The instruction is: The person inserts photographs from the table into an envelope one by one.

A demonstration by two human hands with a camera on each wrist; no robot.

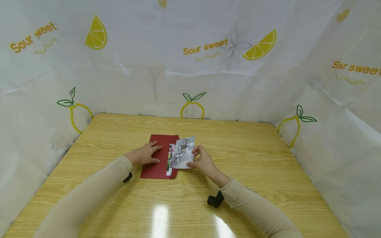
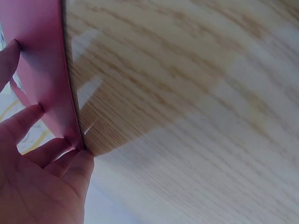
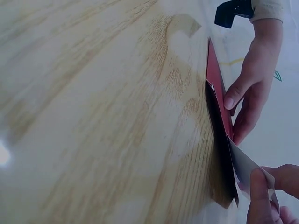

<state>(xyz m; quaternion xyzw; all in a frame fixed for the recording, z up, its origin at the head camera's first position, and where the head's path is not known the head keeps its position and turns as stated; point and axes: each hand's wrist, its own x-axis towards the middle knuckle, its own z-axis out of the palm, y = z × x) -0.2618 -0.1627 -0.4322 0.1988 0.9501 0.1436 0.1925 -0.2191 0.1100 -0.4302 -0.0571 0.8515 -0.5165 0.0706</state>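
Note:
A red envelope (image 1: 154,170) lies flat on the wooden table, with my left hand (image 1: 145,154) resting on its left part, fingers spread. In the left wrist view those fingertips touch the red envelope (image 2: 49,56) near its edge. My right hand (image 1: 206,163) pinches the right edge of a greyish printed picture (image 1: 182,155) between thumb and fingers. This picture overlaps the envelope's right side; the right wrist view shows the picture (image 3: 245,163) tilted up off it. Partly covered by it, a second, more colourful picture (image 1: 169,165) shows as a narrow strip on the envelope.
The wooden table (image 1: 238,145) reaches back to a white curtain (image 1: 134,89) printed with lemons and words. A black device (image 1: 215,200) sits by my right wrist, and another black piece (image 1: 128,178) shows under my left wrist.

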